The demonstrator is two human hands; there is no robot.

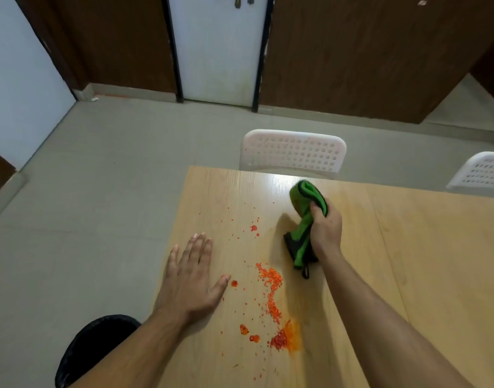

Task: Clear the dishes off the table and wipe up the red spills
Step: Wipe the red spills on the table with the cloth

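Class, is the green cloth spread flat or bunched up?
Bunched up. The right hand grips the cloth around its middle, folds sticking out above and below the fist.

One view only, from the camera on my head. It looks forward and steeply down from above the near edge of the wooden table, so the tabletop fills the lower right and runs out of frame at the bottom and right. My two forearms enter from the bottom edge, close to the lens; my left hand and right hand sit near the middle of the picture. Beyond the table's far edge the view takes in a white chair, the grey floor, and a white door at the top. The wide lens bends straight lines near the borders. No second view shares this scene.
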